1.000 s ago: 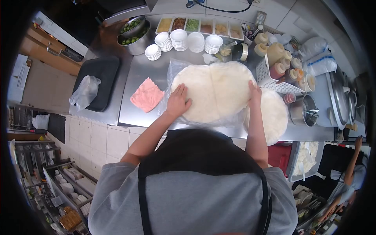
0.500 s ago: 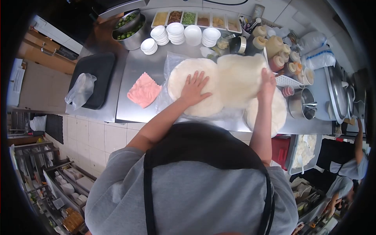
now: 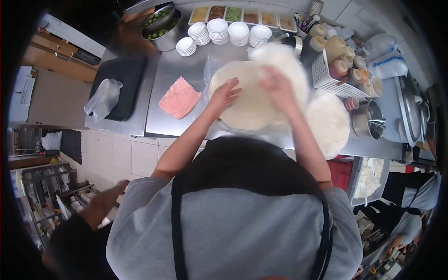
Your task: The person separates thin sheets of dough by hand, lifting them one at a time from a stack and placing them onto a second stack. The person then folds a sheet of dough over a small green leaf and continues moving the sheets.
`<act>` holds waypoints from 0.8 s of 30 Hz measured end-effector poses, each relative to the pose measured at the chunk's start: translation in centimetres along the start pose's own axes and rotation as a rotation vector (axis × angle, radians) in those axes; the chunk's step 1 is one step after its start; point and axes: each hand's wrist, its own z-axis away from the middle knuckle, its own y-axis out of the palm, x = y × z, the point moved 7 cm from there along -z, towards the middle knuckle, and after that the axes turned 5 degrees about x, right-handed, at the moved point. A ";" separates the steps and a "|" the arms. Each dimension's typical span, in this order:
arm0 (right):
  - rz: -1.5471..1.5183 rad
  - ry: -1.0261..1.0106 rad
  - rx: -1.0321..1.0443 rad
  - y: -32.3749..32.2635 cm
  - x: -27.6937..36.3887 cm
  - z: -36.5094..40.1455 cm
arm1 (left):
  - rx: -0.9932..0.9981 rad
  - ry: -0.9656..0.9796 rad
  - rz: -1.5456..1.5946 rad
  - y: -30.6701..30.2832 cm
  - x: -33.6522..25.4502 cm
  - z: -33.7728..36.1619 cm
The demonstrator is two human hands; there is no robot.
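A flat round sheet of dough [image 3: 247,109] lies on clear plastic in front of me. My left hand [image 3: 226,97] is over its left edge, with the fingers apart and nothing in them. Over its upper right part is my right hand [image 3: 276,85], smeared by motion, so its grip cannot be made out. A paler, blurred sheet [image 3: 291,63] extends behind and to the right of that hand. Another round [image 3: 327,123] lies farther right, partly over the counter's front edge.
Stacked white dishes [image 3: 218,30] and trays of toppings [image 3: 233,14] line the back. A white basket [image 3: 333,84] and bottles stand right. A pink cloth [image 3: 180,98] and black tray [image 3: 123,86] lie left. Another person's hand [image 3: 102,203] shows lower left.
My left hand has lifted from the left round and curled. My right hand has moved left from the raised sheet's right edge. Another person's arm has appeared at lower left.
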 end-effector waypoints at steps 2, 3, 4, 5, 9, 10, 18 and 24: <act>0.241 -0.075 0.313 7.2 0.0 0.6 | -0.027 -0.020 0.163 -1.4 -0.4 2.1; 0.324 -0.048 0.512 9.8 0.4 1.9 | -0.044 -0.036 0.329 -2.0 -0.2 3.0; 0.316 -0.053 0.524 10.7 -0.5 2.5 | -0.132 -0.038 0.318 -3.0 0.3 3.6; 0.188 0.054 0.577 12.1 -3.1 3.3 | -0.146 -0.036 0.319 -3.9 1.1 3.8; -0.192 0.300 0.606 12.7 -7.5 5.3 | -0.226 -0.043 0.132 -6.7 2.4 4.7; -0.192 0.302 0.609 12.7 -8.0 5.3 | -0.278 -0.014 0.085 -7.1 2.2 4.9; -0.334 0.053 0.166 9.5 -6.7 2.2 | -0.186 0.039 0.074 -2.1 -1.3 5.0; -0.314 0.095 0.089 7.6 -5.7 2.3 | -0.132 0.036 0.087 1.2 -2.8 5.4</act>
